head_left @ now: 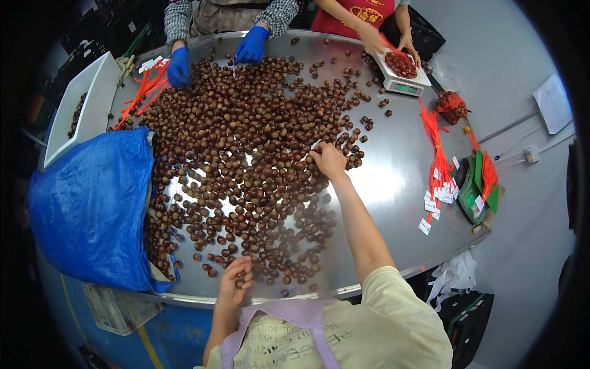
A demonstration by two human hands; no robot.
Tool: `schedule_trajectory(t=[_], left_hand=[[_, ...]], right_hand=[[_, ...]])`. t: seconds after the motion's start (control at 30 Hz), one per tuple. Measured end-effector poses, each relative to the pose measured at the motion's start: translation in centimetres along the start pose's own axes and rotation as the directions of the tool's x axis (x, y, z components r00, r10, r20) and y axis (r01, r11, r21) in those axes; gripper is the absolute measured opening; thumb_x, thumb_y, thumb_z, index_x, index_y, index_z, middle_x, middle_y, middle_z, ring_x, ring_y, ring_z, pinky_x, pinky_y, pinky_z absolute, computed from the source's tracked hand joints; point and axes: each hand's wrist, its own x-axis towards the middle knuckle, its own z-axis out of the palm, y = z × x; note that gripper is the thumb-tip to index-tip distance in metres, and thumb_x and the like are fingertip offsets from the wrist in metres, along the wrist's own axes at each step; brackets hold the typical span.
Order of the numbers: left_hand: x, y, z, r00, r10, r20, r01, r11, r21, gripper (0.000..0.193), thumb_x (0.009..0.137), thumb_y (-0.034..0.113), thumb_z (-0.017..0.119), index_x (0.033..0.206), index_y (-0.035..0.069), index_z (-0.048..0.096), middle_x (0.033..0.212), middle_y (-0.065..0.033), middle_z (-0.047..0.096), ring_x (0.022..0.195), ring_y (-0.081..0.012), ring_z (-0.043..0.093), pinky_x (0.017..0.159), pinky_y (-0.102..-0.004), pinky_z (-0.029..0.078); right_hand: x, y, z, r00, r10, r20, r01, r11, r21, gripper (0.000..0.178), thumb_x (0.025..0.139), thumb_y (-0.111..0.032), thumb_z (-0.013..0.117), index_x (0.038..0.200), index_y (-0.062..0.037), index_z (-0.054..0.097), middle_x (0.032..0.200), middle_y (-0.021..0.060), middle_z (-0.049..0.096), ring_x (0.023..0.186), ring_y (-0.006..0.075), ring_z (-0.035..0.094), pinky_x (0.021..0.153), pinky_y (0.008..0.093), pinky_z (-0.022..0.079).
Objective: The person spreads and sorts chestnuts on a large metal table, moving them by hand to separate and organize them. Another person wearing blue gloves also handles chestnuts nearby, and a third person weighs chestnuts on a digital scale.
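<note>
A wide heap of brown chestnuts is spread over a steel table. My right hand reaches to the heap's right side, its fingers bent down and closed on a chestnut there; the fingertips are partly hidden. Close to the near edge of the table, my left hand is half turned up with curled fingers. A dark chestnut shows between those fingers. Looser chestnuts lie between my two hands, some of them blurred.
A blue tarp-covered sack opens onto the heap at left, below a white bin. Across stand two people, one in blue gloves, one handling a netted bag on a scale. Red net bags and a filled one lie right.
</note>
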Motion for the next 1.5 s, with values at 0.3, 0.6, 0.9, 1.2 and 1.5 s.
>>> schedule_trajectory(t=[0.3,0.6,0.9,1.2,1.5], left_hand=[[-0.3,-0.7,0.5,0.997,0.042,-0.057,-0.046,0.997,-0.069,0.041,0.097,0.039,0.044,0.116,0.004,0.054,0.097,-0.0091,0.058,0.082,-0.021,0.055,0.065,-0.031,0.046],[-0.3,1.0,3.8,0.989,0.074,0.128,-0.06,0.992,-0.112,0.045,0.099,0.034,0.039,0.132,0.004,0.043,0.127,-0.0133,0.052,0.112,-0.03,0.053,0.1,-0.0481,0.041],[0.3,1.0,5.7,0.927,0.122,0.354,-0.042,0.973,-0.227,0.042,0.101,0.033,0.032,0.132,0.008,0.046,0.129,-0.0085,0.051,0.119,-0.0247,0.049,0.101,-0.0472,0.039],[-0.4,1.6,5.2,0.921,0.159,0.355,-0.002,0.915,-0.404,0.041,0.1,0.031,0.033,0.131,0.007,0.046,0.13,-0.0134,0.051,0.119,-0.0332,0.05,0.104,-0.0528,0.037],[-0.9,0.3,0.5,0.984,0.13,0.117,-0.056,0.869,-0.492,0.035,0.099,0.026,0.039,0.126,0.004,0.048,0.126,-0.0179,0.051,0.116,-0.0354,0.051,0.096,-0.0465,0.045]], right_hand=[[-5.7,-3.9,-1.9,0.99,-0.144,-0.001,0.106,0.727,0.678,0.038,0.079,-0.013,0.072,0.112,-0.0059,0.054,0.1,0.0061,0.062,0.075,0.0143,0.059,0.07,0.0291,0.048],[-17.5,-10.5,-4.0,0.917,-0.387,0.099,0.1,0.461,0.882,0.044,0.077,-0.007,0.072,0.116,-0.0038,0.054,0.104,0.0065,0.063,0.096,0.0135,0.059,0.084,0.0277,0.048],[-20.9,-12.9,-6.0,0.756,-0.648,0.088,0.358,0.522,0.774,0.044,0.074,-0.003,0.068,0.117,-0.0056,0.058,0.105,0.0103,0.06,0.096,0.025,0.059,0.082,0.0326,0.05],[-19.8,-4.2,-3.8,0.969,-0.227,0.095,0.026,0.478,0.878,0.029,0.088,0.0,0.058,0.117,-0.0003,0.055,0.105,0.0076,0.063,0.095,0.013,0.06,0.085,0.027,0.049],[-18.9,11.7,-0.2,0.976,0.182,-0.116,-0.058,0.737,0.673,0.017,0.09,-0.006,0.056,0.104,0.0004,0.062,0.093,0.0053,0.063,0.078,0.0105,0.058,0.069,0.0232,0.048]])
